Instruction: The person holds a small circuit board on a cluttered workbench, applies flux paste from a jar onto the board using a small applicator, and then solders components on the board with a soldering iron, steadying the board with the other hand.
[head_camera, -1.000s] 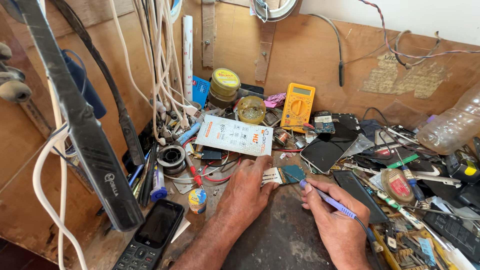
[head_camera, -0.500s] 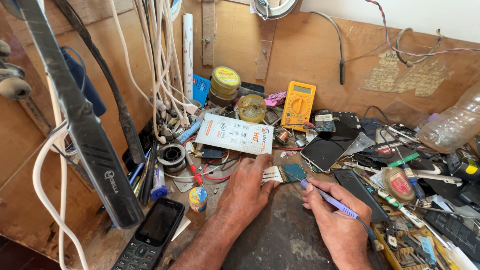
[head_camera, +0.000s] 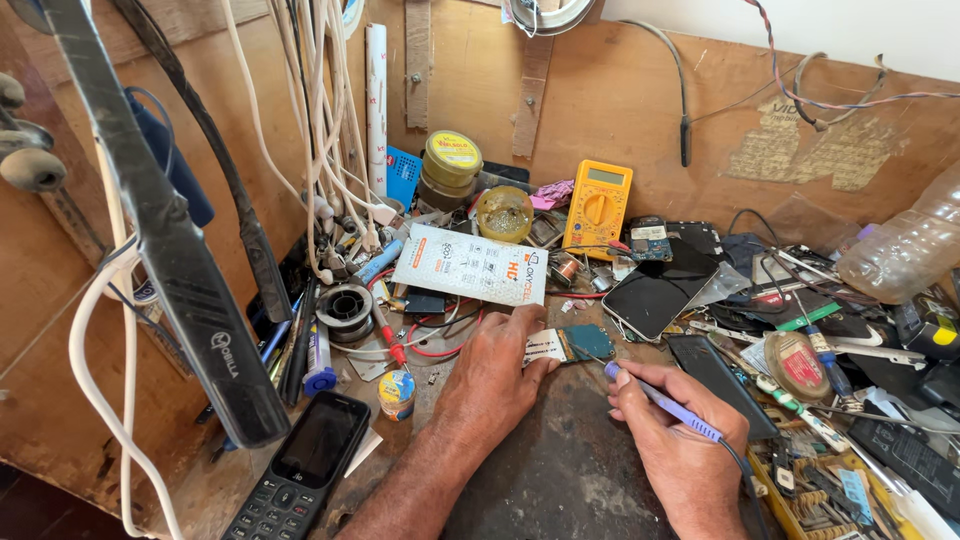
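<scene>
My left hand (head_camera: 495, 375) lies flat on the workbench and pins a small teal circuit board (head_camera: 585, 342) with a white strip at its left end. My right hand (head_camera: 680, 440) grips a purple-handled soldering iron (head_camera: 665, 402) like a pen. The iron's thin tip points up-left and touches the board's lower edge. Its cable runs off past my right wrist.
A yellow multimeter (head_camera: 598, 208) stands against the back wall, next to solder tins (head_camera: 450, 170). A white flat box (head_camera: 470, 265) lies behind my left hand. Dark phones (head_camera: 655, 295) lie right of the board, a keypad phone (head_camera: 300, 470) at front left. Cables hang at left; tools crowd the right.
Both hands stay almost still. The iron's tip has crept slightly toward the circuit board.
</scene>
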